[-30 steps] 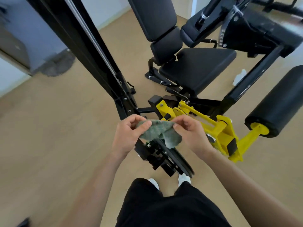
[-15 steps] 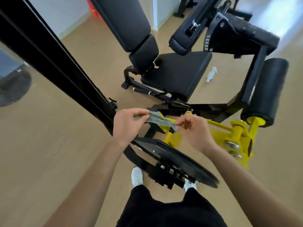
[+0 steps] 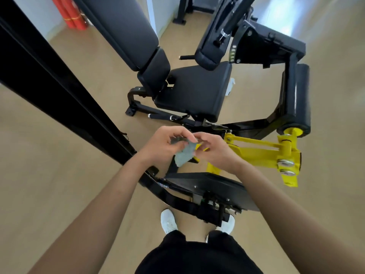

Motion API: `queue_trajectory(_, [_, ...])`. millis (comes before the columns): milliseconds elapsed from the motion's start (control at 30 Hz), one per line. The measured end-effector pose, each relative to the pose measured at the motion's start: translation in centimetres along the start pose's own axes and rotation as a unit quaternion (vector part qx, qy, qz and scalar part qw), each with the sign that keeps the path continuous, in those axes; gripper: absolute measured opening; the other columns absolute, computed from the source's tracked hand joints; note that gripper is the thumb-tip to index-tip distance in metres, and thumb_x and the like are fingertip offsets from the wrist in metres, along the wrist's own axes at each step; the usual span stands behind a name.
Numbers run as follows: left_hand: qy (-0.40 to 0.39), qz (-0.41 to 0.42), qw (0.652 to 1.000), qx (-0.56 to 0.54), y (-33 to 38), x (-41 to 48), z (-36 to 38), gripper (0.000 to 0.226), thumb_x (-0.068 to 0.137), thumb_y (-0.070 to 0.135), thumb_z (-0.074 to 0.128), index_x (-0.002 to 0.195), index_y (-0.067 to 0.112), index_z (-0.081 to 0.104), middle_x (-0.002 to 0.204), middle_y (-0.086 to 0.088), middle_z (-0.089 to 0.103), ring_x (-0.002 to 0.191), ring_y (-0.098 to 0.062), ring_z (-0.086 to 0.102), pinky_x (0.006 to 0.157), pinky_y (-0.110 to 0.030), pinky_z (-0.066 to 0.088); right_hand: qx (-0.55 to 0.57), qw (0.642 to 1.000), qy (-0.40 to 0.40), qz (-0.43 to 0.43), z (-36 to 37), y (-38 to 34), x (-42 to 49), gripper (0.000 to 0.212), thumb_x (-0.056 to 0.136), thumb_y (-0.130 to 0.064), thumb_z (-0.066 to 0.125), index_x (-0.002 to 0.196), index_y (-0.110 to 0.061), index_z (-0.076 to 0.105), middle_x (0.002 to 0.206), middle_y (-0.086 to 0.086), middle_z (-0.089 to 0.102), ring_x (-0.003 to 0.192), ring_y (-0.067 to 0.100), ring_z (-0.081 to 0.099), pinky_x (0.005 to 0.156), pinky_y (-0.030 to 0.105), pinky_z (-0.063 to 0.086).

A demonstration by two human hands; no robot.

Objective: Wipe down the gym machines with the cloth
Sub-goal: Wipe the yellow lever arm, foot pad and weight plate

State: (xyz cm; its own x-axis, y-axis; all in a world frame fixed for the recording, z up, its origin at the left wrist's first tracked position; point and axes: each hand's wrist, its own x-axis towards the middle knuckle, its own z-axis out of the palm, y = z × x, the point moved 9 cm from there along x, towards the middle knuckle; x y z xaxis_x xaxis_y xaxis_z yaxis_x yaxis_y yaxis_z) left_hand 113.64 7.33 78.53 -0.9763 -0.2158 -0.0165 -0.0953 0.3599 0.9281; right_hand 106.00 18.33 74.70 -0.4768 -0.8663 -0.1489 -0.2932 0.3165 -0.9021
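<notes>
Cloth (image 3: 184, 155) hangs crumpled between the hands, left hand (image 3: 166, 144) and right hand (image 3: 213, 151) each pinching its top; yellow lever (image 3: 256, 149) lies just beyond the right hand.

Bright daylight glares top right on the floor (image 3: 324, 18); wide-angle bending at edges, slight softness

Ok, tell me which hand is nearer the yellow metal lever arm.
Right. The right hand covers the left end of the yellow metal lever arm; the left hand sits further left, past the grey-green cloth both pinch.
</notes>
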Motion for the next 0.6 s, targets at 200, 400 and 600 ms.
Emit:
queue_trajectory(200, [-0.005,-0.023,0.998,0.051,-0.4,-0.2,-2.0,0.033,0.088,-0.012,0.064,0.101,0.016,0.076,0.099,0.012,0.074,0.091,0.000,0.068,0.077,-0.013,0.050,-0.123,0.990,0.052,0.034,-1.9,0.8,0.2,0.026,0.084,-0.025,0.080,0.074,-0.035,0.059,0.061,-0.011,0.053,0.055,0.004,0.044,0.057,0.023,0.040])
queue_trajectory(400, [-0.102,-0.221,0.966,-0.090,-4.4,-1.3,3.2,0.051,0.098,0.006,0.059,0.144,0.028,0.055,0.128,0.000,0.069,0.109,-0.018,0.070,0.092,-0.041,0.060,-0.077,0.989,0.129,0.005,-3.8,1.2,-1.3,0.031,0.079,-0.002,0.072,0.077,-0.029,0.058,0.072,-0.008,0.061,0.066,0.006,0.054,0.063,0.024,0.048])
queue_trajectory(600, [-0.031,-0.281,0.925,-0.255,-7.0,-1.9,9.5,0.037,0.102,0.024,0.060,0.139,0.021,0.058,0.128,-0.013,0.069,0.119,-0.029,0.066,0.109,-0.051,0.049,0.029,0.992,0.124,0.015,-4.2,4.6,-3.1,0.038,0.075,0.006,0.074,0.080,-0.030,0.064,0.083,-0.011,0.069,0.081,0.010,0.069,0.072,0.025,0.056])
